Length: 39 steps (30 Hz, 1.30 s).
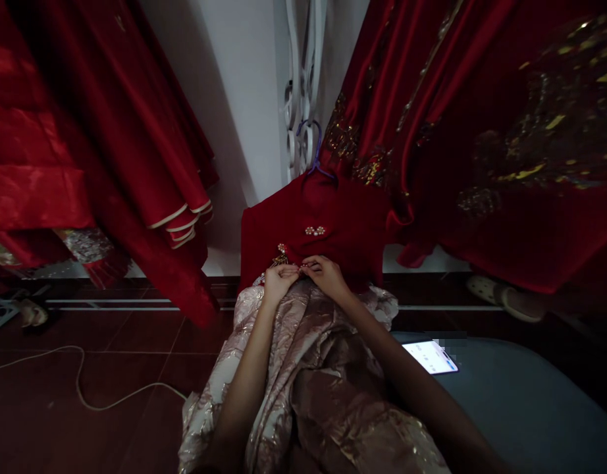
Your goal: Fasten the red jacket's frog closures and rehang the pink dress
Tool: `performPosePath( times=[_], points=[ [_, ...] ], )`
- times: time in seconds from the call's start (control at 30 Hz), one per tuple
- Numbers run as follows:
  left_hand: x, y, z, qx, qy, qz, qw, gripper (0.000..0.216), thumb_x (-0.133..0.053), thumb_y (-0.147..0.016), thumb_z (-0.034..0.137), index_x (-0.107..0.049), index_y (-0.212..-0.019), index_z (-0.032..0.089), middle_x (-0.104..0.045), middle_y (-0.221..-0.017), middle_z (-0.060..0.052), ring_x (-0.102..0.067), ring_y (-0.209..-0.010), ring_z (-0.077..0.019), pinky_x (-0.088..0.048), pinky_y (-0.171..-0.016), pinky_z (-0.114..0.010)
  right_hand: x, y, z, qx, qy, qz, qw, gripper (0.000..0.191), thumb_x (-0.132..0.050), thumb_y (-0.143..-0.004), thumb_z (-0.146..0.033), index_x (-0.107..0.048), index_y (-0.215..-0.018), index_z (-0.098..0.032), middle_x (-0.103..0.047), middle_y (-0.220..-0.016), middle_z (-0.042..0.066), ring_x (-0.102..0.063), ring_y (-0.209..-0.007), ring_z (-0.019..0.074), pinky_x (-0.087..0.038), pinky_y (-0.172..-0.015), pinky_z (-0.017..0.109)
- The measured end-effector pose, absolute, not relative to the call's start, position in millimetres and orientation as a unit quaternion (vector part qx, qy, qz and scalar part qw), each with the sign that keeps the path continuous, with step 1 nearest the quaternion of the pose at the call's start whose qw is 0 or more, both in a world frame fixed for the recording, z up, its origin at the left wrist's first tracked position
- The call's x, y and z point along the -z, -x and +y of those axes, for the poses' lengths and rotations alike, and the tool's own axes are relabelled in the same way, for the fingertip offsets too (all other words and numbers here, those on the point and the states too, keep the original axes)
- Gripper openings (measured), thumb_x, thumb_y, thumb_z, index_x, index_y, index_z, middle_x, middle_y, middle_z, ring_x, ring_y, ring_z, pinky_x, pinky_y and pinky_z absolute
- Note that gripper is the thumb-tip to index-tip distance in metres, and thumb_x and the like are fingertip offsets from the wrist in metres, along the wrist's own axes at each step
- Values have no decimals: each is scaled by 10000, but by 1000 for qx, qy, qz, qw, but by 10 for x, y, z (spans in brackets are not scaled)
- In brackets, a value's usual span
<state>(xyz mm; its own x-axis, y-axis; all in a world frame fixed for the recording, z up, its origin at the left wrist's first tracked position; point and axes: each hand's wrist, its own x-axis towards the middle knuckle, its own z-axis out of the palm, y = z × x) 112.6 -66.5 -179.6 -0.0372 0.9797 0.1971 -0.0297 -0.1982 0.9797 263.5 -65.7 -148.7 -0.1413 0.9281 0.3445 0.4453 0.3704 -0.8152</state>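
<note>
A red garment (347, 220) on a purple hanger (317, 151) hangs in front of me, its lower part at my lap. A pearl-and-gold clasp (314, 231) sits on its upper front. To the left of that is a beaded ornament with gold tassels (280, 255). My left hand (280, 282) and my right hand (326, 273) meet low on the garment's front, thumbs and fingers pinched together. Between their fingertips shows a small beaded piece (304, 266), too tiny to make out fully. Shiny patterned fabric (278, 342) covers my lap, beneath both forearms.
Red garments (150, 131) hang at left, and more with gold sequins (545, 118) at right. White scrolled metalwork (301, 72) stands behind the hanger. A lit phone (429, 357) lies on a grey surface (521, 395) at right. A pale cable (81, 375) crosses the tiled floor.
</note>
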Motion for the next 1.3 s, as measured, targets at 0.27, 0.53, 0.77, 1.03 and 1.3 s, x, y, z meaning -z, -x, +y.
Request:
performPosePath(
  times=[0.27,0.53,0.77,1.03,1.3],
  points=[
    [1773,-1109,-697,-539,-579,441,424,144,-650,-639,200,-680,-759,126,-696,-772,-73,-646,-694,-143,-528,-721,-302,1455,-2679,-647,-301,484,-704,423,186,-601,-757,-251,-622,-923,-169,-659,-923,65,-653,-752,134,-561,-666,254],
    [1711,-1061,-713,-491,-644,502,304,212,-613,-589,92,-548,-781,153,-618,-706,3,-588,-613,-92,-465,-579,-197,1113,-3036,-733,-408,489,-723,267,223,-540,-811,-350,-614,-925,-173,-676,-841,49,-655,-588,122,-531,-465,198],
    [1721,-1052,-744,-442,-709,506,214,259,-686,-612,213,-565,-834,160,-602,-739,-6,-559,-624,-104,-421,-596,-214,1161,-3031,-733,-383,482,-753,230,215,-564,-780,-310,-609,-942,-176,-668,-796,34,-604,-526,92,-466,-439,181],
    [1718,-1039,-748,-413,-741,507,154,131,-663,-662,190,-611,-777,156,-599,-736,-19,-551,-638,-118,-408,-619,-229,1475,-2836,-611,-226,492,-798,266,221,-646,-698,-314,-595,-857,-170,-636,-739,17,-573,-618,98,-413,-567,192],
    [1718,-1013,-747,-401,-759,496,130,168,-668,-694,274,-632,-810,157,-623,-806,-52,-569,-722,-150,-434,-673,-256,1532,-2826,-583,-240,473,-791,305,182,-605,-721,-319,-595,-821,-167,-640,-765,38,-582,-645,115,-453,-610,224]
  ],
)
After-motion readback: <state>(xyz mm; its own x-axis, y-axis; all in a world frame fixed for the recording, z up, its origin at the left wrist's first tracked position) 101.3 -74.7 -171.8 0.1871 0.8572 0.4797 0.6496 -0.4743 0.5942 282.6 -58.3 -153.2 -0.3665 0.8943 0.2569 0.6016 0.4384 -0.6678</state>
